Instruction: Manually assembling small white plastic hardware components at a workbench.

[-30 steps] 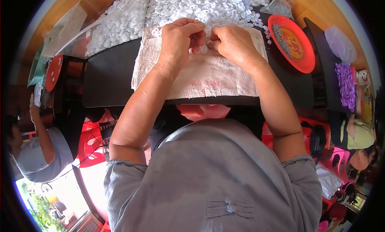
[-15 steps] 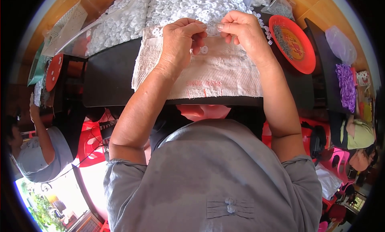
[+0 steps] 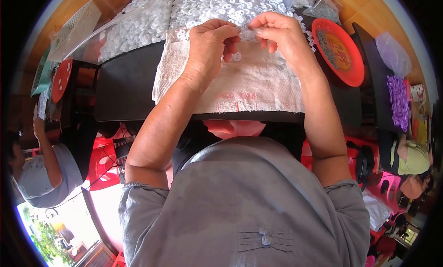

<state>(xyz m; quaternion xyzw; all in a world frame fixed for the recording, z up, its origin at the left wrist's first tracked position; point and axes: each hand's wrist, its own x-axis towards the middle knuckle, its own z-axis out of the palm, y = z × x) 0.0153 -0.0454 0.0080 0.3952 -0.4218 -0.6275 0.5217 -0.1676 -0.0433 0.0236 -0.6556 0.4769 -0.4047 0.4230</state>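
My left hand (image 3: 210, 44) is closed in a pinch over the top of a cream cloth (image 3: 258, 84); what its fingertips hold is too small to make out. Just below those fingers shows one small round white plastic piece (image 3: 237, 56); I cannot tell whether it hangs or lies on the cloth. Facing it, a short gap away, my right hand (image 3: 282, 32) also pinches thumb to forefinger, on something I cannot make out. Beyond both hands spreads a heap of similar white button-like pieces (image 3: 221, 8) with holes.
A red plate (image 3: 356, 59) with small grey metal bits stands to the right on the black table (image 3: 124, 89). Clear plastic (image 3: 83, 47) edges the left pile. Purple material (image 3: 398, 100) lies on a table farther right. Other people sit at left (image 3: 50, 174) and right (image 3: 413, 158).
My right hand's thumb and forefinger have shifted slightly, and the gap to the left hand is a little wider. The left hand keeps its pinch; the whole view has moved slightly.
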